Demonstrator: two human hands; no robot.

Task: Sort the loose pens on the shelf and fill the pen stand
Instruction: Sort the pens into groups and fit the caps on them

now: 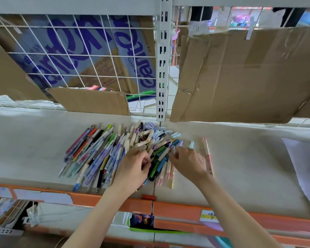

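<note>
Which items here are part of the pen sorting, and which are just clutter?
Job:
- pile of loose pens on the shelf
- cream caps heaped at the back of the pile
- pink pen lying apart to the right
- left hand and right hand, both in the pile

Clutter:
- cardboard sheets against the wire grid
- white paper at the right edge

No pen stand in view.
</note>
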